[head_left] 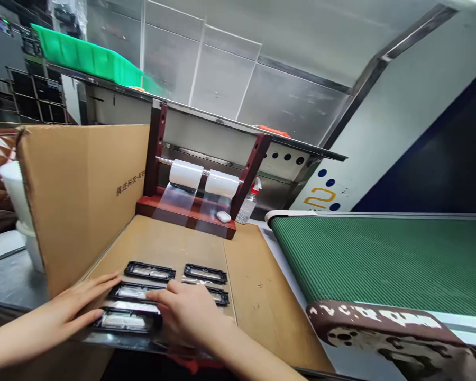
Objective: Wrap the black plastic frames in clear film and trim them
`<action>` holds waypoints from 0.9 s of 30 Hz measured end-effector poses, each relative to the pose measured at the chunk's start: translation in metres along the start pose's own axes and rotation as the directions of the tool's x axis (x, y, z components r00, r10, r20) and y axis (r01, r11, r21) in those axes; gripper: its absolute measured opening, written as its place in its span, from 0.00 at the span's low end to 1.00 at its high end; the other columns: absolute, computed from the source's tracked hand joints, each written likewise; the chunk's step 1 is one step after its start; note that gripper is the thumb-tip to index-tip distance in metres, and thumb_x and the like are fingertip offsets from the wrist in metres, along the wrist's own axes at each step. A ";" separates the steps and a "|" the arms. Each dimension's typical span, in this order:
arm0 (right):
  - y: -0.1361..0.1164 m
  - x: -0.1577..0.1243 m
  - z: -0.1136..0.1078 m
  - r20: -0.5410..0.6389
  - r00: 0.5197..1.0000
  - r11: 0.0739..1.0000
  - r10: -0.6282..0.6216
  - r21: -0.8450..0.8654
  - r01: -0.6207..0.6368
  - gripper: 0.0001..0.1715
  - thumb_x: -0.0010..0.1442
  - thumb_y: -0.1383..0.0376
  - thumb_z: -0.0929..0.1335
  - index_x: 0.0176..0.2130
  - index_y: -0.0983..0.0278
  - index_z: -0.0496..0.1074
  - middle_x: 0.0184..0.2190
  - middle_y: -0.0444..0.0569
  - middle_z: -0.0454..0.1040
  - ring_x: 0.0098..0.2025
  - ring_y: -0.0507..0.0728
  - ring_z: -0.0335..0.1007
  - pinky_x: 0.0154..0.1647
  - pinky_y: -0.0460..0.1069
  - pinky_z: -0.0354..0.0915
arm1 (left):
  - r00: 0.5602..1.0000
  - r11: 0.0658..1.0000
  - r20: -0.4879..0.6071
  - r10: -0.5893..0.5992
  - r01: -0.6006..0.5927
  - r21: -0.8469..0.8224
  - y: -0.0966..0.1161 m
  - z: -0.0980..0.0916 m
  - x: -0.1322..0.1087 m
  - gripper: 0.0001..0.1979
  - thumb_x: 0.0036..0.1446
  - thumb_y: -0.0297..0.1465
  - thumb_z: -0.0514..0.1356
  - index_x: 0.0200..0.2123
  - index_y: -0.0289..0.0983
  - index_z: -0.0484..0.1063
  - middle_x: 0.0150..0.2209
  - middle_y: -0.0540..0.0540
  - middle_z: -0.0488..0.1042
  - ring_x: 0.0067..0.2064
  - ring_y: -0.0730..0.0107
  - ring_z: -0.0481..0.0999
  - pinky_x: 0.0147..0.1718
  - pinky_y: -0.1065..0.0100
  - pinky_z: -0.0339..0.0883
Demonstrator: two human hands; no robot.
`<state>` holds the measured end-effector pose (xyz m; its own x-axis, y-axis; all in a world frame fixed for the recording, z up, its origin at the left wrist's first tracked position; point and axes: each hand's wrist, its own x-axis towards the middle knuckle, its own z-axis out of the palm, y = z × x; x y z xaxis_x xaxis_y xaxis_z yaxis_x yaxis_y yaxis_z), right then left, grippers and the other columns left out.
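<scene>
Several black rectangular frame parts [149, 271] lie in two rows on a brown cardboard sheet [246, 275]. My left hand [77, 304] rests flat, fingers apart, at the left ends of the nearer parts [122, 321]. My right hand [188, 312] lies palm down over the nearer right-hand parts [221, 297], fingertips touching a clear film strip [130, 306] between the rows. Neither hand grips anything that I can see.
A red stand [182, 209] with two white film rolls [203, 179] stands behind the sheet. An upright cardboard wall [83, 196] closes the left side. A green conveyor belt [381, 259] runs on the right. A spray bottle [249, 203] stands behind the stand.
</scene>
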<state>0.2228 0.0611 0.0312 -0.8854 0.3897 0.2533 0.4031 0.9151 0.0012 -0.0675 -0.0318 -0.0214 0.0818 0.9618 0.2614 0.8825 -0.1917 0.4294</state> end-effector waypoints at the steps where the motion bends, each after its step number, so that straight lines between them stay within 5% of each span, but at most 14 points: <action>1: -0.004 0.008 0.002 0.009 1.000 1.000 -0.016 -0.007 0.016 0.19 0.62 0.61 0.63 0.53 0.48 0.65 0.33 0.40 0.74 0.28 0.54 0.72 0.20 0.46 0.53 | 0.995 0.999 0.092 -0.033 0.033 -0.001 0.003 -0.002 0.001 0.28 0.57 0.51 0.51 0.59 0.52 0.62 0.62 0.54 0.64 0.61 0.56 0.66 0.57 0.57 0.59; 4: -0.011 0.023 0.005 0.034 0.999 0.999 -0.038 -0.022 0.039 0.18 0.63 0.62 0.61 0.53 0.49 0.66 0.33 0.40 0.75 0.27 0.55 0.73 0.19 0.47 0.55 | 0.953 0.994 0.286 -0.094 0.104 -0.018 0.004 -0.004 0.005 0.30 0.59 0.52 0.48 0.63 0.52 0.53 0.68 0.55 0.53 0.68 0.58 0.52 0.63 0.54 0.47; 11: -0.026 0.038 -0.003 0.121 0.992 0.999 -0.045 -0.018 0.048 0.17 0.65 0.62 0.61 0.52 0.50 0.67 0.34 0.39 0.76 0.30 0.55 0.75 0.19 0.49 0.54 | 0.962 0.997 0.267 -0.055 0.069 -0.042 -0.013 0.010 0.000 0.27 0.60 0.49 0.49 0.63 0.59 0.50 0.68 0.57 0.53 0.68 0.59 0.50 0.64 0.53 0.47; 17: -0.014 0.029 -0.017 0.186 0.977 0.994 -0.102 -0.020 0.108 0.16 0.65 0.63 0.62 0.52 0.53 0.69 0.34 0.40 0.77 0.29 0.54 0.73 0.18 0.49 0.48 | 0.964 0.998 0.261 -0.042 0.055 -0.042 -0.013 0.012 0.000 0.27 0.61 0.49 0.49 0.63 0.60 0.49 0.68 0.58 0.52 0.69 0.59 0.49 0.65 0.53 0.46; 27: 0.014 -0.008 -0.034 0.259 0.966 0.993 -0.011 -0.109 0.041 0.17 0.63 0.64 0.65 0.50 0.50 0.72 0.31 0.40 0.78 0.27 0.53 0.71 0.19 0.48 0.45 | 0.869 0.984 0.465 -0.170 0.179 0.026 0.013 -0.011 0.006 0.32 0.60 0.51 0.42 0.66 0.53 0.43 0.71 0.59 0.41 0.71 0.63 0.37 0.68 0.57 0.35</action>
<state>0.2435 0.0672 0.0621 -0.9197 0.3927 -0.0057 0.3893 0.9136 0.1174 -0.0604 -0.0306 -0.0047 0.1362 0.9591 -0.2481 0.8945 -0.0114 0.4470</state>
